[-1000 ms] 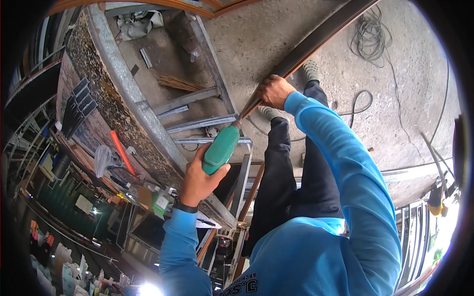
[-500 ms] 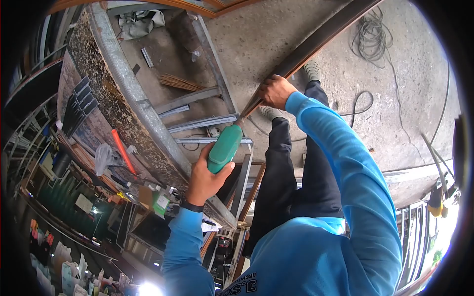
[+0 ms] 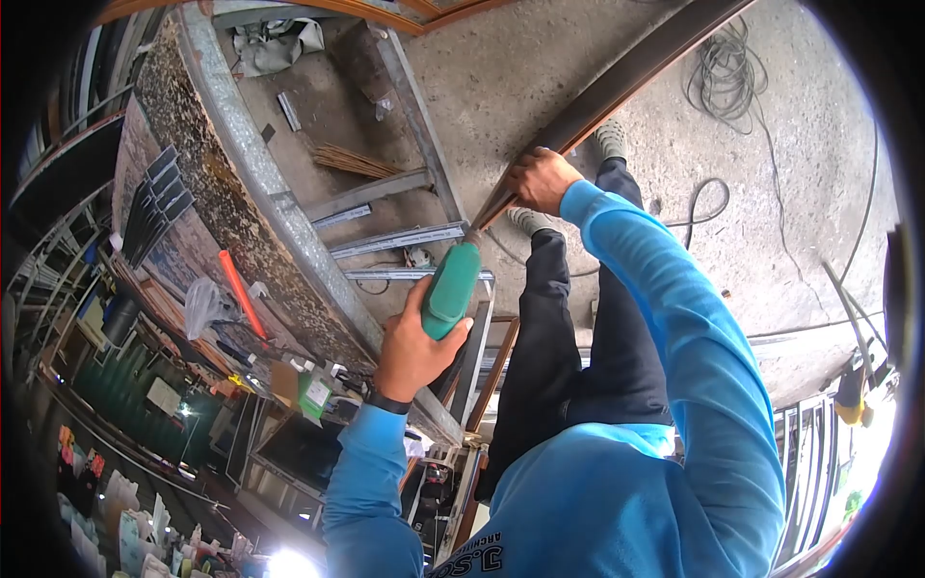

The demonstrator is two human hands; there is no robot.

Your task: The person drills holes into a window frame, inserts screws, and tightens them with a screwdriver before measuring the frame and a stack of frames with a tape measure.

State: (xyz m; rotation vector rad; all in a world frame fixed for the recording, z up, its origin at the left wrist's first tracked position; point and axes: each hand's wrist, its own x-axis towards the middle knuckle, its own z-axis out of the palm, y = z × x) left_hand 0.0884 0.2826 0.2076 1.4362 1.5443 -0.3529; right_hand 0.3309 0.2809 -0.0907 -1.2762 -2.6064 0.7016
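Observation:
My left hand [image 3: 416,352], with a dark band at the wrist, is wrapped round a green power drill [image 3: 451,289]. The drill's narrow nose meets the near end of a long brown frame bar [image 3: 617,82]; the exact contact is too small to make out. Further up the bar, my right hand [image 3: 542,181] grips it close to that end. The bar slants up to the right, past my feet. Part of my right fingers is hidden behind the hand.
A metal workbench edge [image 3: 255,164] and a metal frame [image 3: 424,125] stand to the left. An orange tube [image 3: 241,292] and dark profiles [image 3: 159,207] lie on the bench. Coiled cable [image 3: 725,72] is on the concrete floor [image 3: 482,87], upper right.
My left hand and the drill have shifted slightly to the right, and the drill's body has turned a little. My right hand stays on the bar, nearly unmoved.

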